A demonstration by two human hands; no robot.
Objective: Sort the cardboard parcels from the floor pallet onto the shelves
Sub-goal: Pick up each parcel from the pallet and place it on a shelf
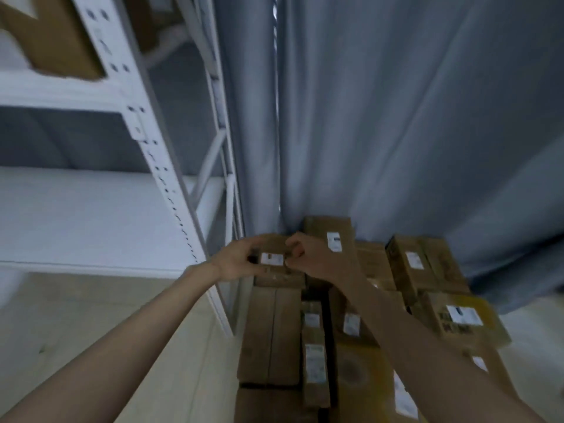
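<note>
A small cardboard parcel (pixel 276 264) with a white label sits at the far left of the pile. My left hand (pixel 235 264) grips its left end and my right hand (pixel 308 259) grips its right end. Below and to the right lies a pile of several brown parcels (pixel 427 270) with white labels; the pallet under them is hidden. A white metal shelf rack (pixel 158 166) stands to the left, with one cardboard box (pixel 58 41) on its upper shelf.
Grey curtains (pixel 396 117) hang behind the pile and along the right. A pale floor (pixel 106 315) runs under the rack's lowest shelf on the left. A long flat parcel (pixel 271 334) lies just below the held one.
</note>
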